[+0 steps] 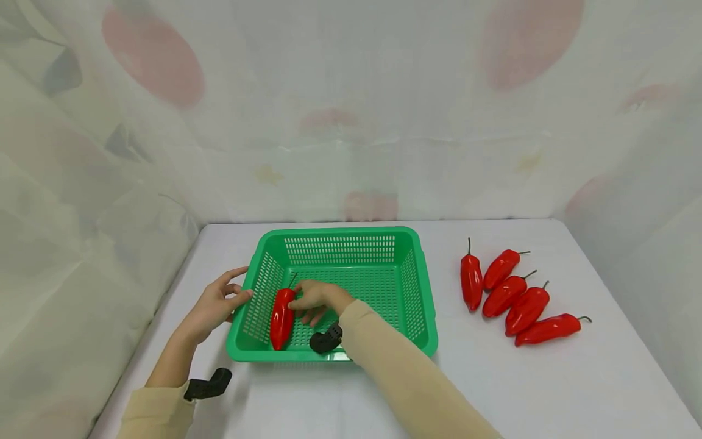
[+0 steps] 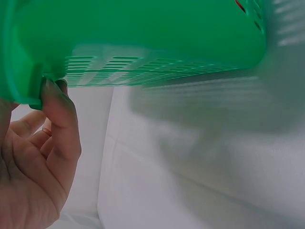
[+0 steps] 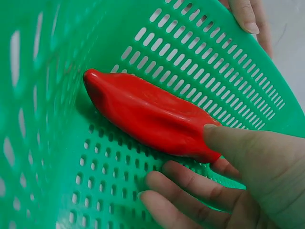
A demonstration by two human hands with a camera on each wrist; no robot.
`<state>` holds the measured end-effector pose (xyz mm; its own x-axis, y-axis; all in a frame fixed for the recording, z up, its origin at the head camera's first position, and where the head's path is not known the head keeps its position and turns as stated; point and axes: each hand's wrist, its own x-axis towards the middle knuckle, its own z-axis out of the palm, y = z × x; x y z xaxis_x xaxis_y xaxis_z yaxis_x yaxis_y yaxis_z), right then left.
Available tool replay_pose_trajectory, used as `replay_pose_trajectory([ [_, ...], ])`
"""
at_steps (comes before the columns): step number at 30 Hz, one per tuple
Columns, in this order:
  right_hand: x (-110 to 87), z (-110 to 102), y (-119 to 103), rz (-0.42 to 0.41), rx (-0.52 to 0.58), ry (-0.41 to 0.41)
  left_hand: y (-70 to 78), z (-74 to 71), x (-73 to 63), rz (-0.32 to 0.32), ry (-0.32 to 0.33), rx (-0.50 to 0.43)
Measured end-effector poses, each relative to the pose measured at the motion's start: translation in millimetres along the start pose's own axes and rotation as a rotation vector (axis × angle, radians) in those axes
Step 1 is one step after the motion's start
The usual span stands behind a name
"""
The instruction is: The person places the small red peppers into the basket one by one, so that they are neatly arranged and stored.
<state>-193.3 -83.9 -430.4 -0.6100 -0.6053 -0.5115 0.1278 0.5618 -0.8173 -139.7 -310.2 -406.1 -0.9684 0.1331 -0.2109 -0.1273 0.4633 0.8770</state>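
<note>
A red chili pepper (image 1: 282, 320) lies in the left end of a green plastic basket (image 1: 340, 231), its stem toward the back. My right hand (image 1: 318, 297) is inside the basket and pinches the pepper near its stem end. In the right wrist view the thumb (image 3: 226, 136) presses on the pepper (image 3: 147, 112), with the other fingers spread low beside it over the slotted floor. My left hand (image 1: 208, 310) holds the basket's left rim from outside. In the left wrist view its fingers (image 2: 62, 114) are curled up under that rim.
To the right of the basket, several red chili peppers (image 1: 503, 294) lie on the white table (image 1: 477, 378). Pale patterned sheeting (image 1: 340, 164) stands behind the table and along both sides.
</note>
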Motion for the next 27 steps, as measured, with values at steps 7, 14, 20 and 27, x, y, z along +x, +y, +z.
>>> replay_pose_trajectory([
  [7, -5.9, -16.3, 2.4, -0.082, -0.129, 0.004, 2.4, -0.4, -2.9, -0.004, 0.003, 0.000],
  [14, -17.2, -36.7, 3.8, -0.201, -0.278, 0.023, 0.5, 0.4, -0.5, -0.001, 0.006, 0.008],
  [20, -29.5, -48.3, 1.3, -0.283, -0.427, 0.069, -0.9, 0.3, 2.0, 0.002, 0.009, 0.006],
  [27, -44.9, -56.9, -3.9, -0.419, -0.514, 0.141, 0.1, 0.6, -0.1, -0.008, 0.014, 0.005],
])
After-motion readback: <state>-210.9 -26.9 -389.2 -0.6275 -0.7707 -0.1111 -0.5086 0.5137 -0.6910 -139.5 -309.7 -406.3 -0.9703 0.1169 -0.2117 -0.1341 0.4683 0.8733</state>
